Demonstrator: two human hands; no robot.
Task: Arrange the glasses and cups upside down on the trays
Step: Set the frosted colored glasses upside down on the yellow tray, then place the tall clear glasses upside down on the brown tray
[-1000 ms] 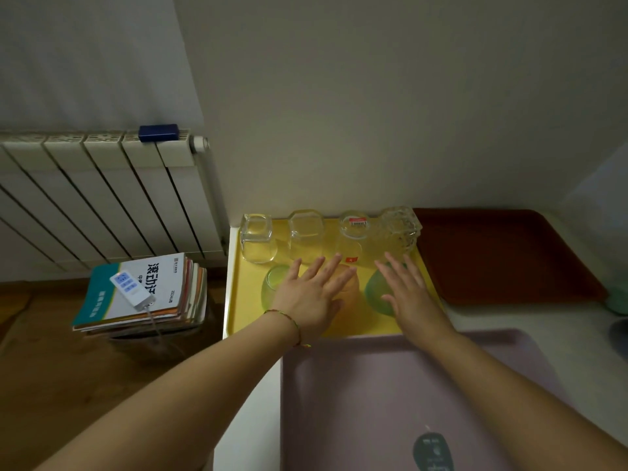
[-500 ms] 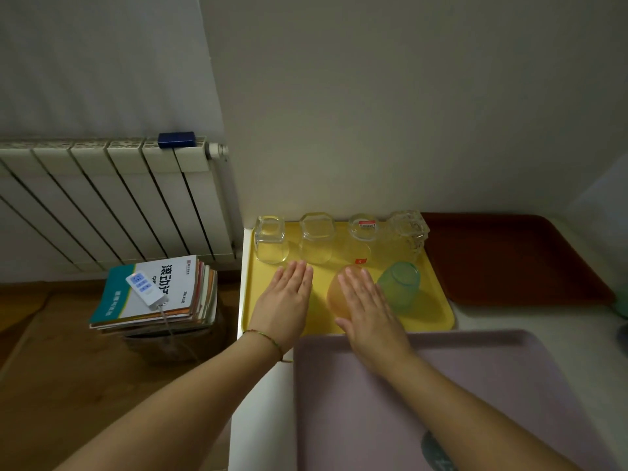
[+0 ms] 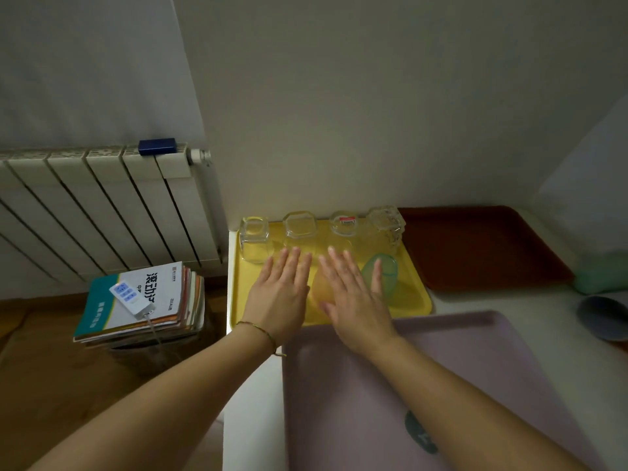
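A yellow tray [image 3: 413, 300] holds a back row of clear glasses upside down: a square glass [image 3: 254, 239] at the left, a hexagonal glass [image 3: 299, 226], a glass with a red label [image 3: 344, 225] and a cut-glass tumbler [image 3: 387, 223]. In front of them stand an orange cup [image 3: 319, 289] and a green cup [image 3: 387, 271]. My left hand [image 3: 280, 295] lies flat with spread fingers left of the orange cup. My right hand [image 3: 353, 297] is flat over the orange cup, its fingers reaching the green cup. Neither hand holds anything.
A dark red tray [image 3: 482, 246] lies right of the yellow one, a mauve tray [image 3: 492, 379] in front. A grey bowl [image 3: 603, 316] and a mint object [image 3: 601, 275] sit at the right edge. A book stack with a remote [image 3: 136, 300] stands by the radiator [image 3: 95, 212].
Both hands slid left over the front row of cups, then my right hand edged back right so its fingers reach the green cup, which is uncovered now. The view shifted slightly.
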